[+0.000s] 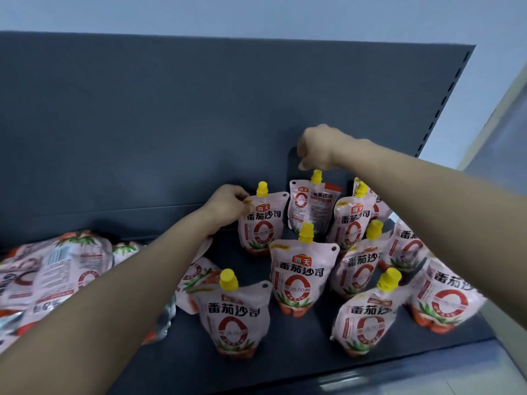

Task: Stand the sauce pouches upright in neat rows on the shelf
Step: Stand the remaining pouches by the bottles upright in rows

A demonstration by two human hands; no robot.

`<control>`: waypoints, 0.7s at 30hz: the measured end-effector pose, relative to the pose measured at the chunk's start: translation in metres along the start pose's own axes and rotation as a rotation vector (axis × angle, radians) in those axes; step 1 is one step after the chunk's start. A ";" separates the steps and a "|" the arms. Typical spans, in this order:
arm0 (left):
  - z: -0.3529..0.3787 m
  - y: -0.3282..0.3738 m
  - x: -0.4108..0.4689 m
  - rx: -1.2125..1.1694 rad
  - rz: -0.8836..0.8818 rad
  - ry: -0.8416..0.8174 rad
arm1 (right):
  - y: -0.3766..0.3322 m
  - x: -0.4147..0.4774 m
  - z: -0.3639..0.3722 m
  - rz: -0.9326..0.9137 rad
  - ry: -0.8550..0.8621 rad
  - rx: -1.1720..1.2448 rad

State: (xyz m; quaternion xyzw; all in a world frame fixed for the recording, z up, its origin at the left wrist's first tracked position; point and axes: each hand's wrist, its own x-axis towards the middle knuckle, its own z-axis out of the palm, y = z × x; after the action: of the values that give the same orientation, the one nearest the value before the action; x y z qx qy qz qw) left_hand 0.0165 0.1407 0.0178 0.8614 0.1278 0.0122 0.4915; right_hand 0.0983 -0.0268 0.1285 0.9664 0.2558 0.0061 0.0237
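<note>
From the head camera, my right hand [316, 146] hangs curled directly over the yellow cap [316, 176] of the back pouch [310, 208], the one turned label-backward against the shelf's rear panel [171, 124]. The cap sits just below my fingers [303, 165]; they look bunched nearly closed, but I cannot tell whether they pinch the cap or only hover above it. That pouch stands with its long axis up, tipped slightly. My left hand [228, 205] is nearer the neighbouring pouch [262, 220], fingers closed on its upper left corner, steadying it upright. More pouches stand in loose rows toward the front of the shelf [313, 363]; a heap of flat ones [57, 269] lies well to my left, still to be stood up.
</note>
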 end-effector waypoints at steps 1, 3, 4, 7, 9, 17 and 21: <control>-0.002 0.002 -0.003 -0.010 0.012 0.005 | -0.004 0.000 -0.003 -0.033 0.036 0.021; -0.006 0.004 -0.007 0.000 0.055 0.023 | -0.017 -0.002 -0.008 -0.099 0.070 0.060; -0.008 0.004 -0.009 0.019 0.073 0.036 | -0.024 -0.003 -0.011 -0.125 0.078 0.071; -0.014 0.007 -0.014 0.078 0.082 0.068 | -0.041 -0.003 -0.016 -0.172 0.088 0.068; -0.019 0.010 -0.019 0.087 0.075 0.073 | -0.048 -0.002 -0.019 -0.199 0.088 0.075; -0.062 -0.005 -0.059 0.185 0.013 0.216 | -0.093 0.002 -0.011 -0.376 0.019 0.084; -0.088 -0.028 -0.088 0.277 -0.105 0.260 | -0.134 0.004 0.006 -0.537 -0.068 0.025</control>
State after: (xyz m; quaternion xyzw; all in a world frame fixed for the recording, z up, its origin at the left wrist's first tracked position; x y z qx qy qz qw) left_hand -0.0871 0.2080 0.0483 0.9041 0.2355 0.0799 0.3474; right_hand 0.0352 0.0913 0.1160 0.8638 0.5021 -0.0361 0.0213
